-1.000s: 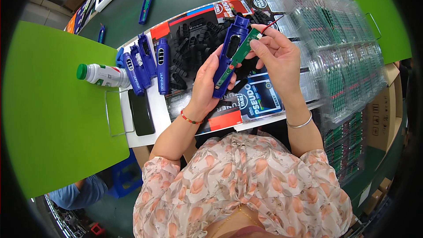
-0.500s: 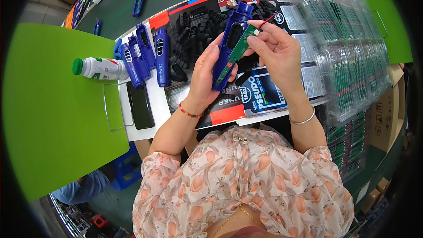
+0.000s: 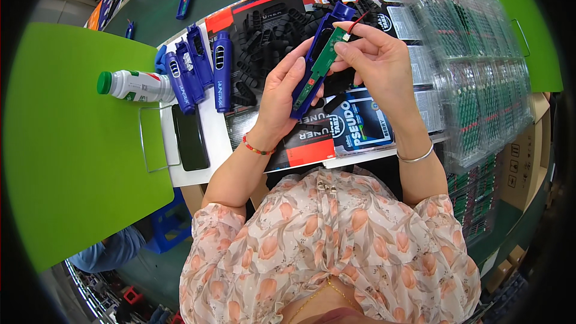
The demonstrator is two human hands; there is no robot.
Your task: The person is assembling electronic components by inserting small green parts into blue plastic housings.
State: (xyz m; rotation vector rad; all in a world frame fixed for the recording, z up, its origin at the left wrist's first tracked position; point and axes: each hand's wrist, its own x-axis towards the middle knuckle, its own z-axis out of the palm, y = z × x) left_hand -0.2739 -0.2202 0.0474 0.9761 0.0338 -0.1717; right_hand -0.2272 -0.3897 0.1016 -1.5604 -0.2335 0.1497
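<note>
My left hand (image 3: 285,87) is wrapped round a long blue plastic housing (image 3: 340,12), tilted with its far end to the right. Over the housing's open side lies a narrow green circuit board (image 3: 324,62), its lower end down inside the shell. My right hand (image 3: 378,57) pinches the board's upper end between thumb and fingers, beside a white connector with a red wire (image 3: 359,23). Beyond my left hand is a heap of small black oval rubber pieces (image 3: 255,42). More blue housings (image 3: 222,75) lie to the left, some opened up.
A white bottle with a green cap (image 3: 141,86) and a dark phone (image 3: 190,141) are at the left, by a lime-green chair back (image 3: 78,144). Clear plastic trays of circuit boards (image 3: 474,66) are stacked at the right. Printed sheets (image 3: 312,144) cover the work surface.
The board's upper end now sits closer in line with the housing, covering more of its opening. Both hands keep their grip. The view has shifted slightly.
</note>
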